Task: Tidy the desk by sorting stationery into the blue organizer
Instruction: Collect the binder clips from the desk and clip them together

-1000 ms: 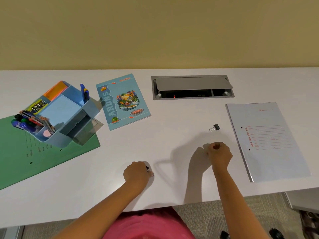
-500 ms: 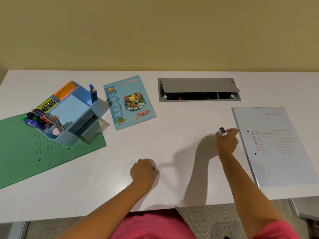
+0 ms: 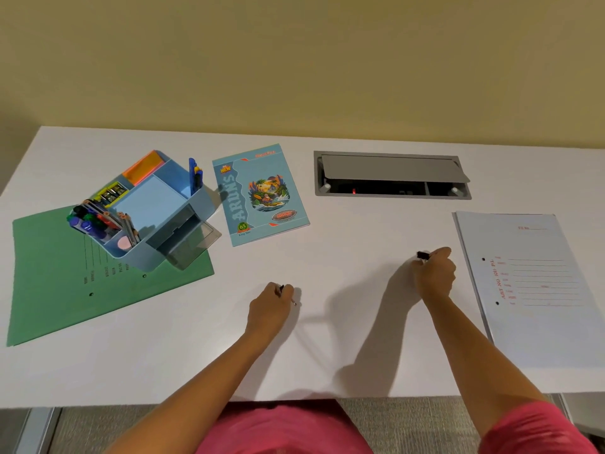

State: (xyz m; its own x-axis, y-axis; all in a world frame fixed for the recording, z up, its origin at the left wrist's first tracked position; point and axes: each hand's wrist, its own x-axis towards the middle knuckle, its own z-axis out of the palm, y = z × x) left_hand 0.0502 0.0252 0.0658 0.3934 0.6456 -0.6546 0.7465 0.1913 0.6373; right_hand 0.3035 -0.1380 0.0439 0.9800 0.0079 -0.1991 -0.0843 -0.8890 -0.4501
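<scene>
The blue organizer (image 3: pixel 193 204) stands at the left on a green folder (image 3: pixel 65 290). It holds markers, pencils, orange and blue notes, binder clips and a blue pen, and its clear drawer is pulled out. My right hand (image 3: pixel 435 273) pinches a small black binder clip (image 3: pixel 422 255) at the desk surface, just left of the pale blue folder (image 3: pixel 530 290). My left hand (image 3: pixel 270 306) rests as a fist on the desk near the front. It is shut on a small binder clip (image 3: pixel 288 294) whose black body and wire handle poke out.
A teal notebook (image 3: pixel 260 194) lies right of the organizer. A grey cable hatch (image 3: pixel 391 173) is set into the desk at the back, its lid raised. The white desk (image 3: pixel 343 244) ends at the wall behind and at my lap in front.
My right hand moved forward from the desk's middle to the black binder clip and closed its fingers on it. My left hand stayed in place. The camera view shifted slightly.
</scene>
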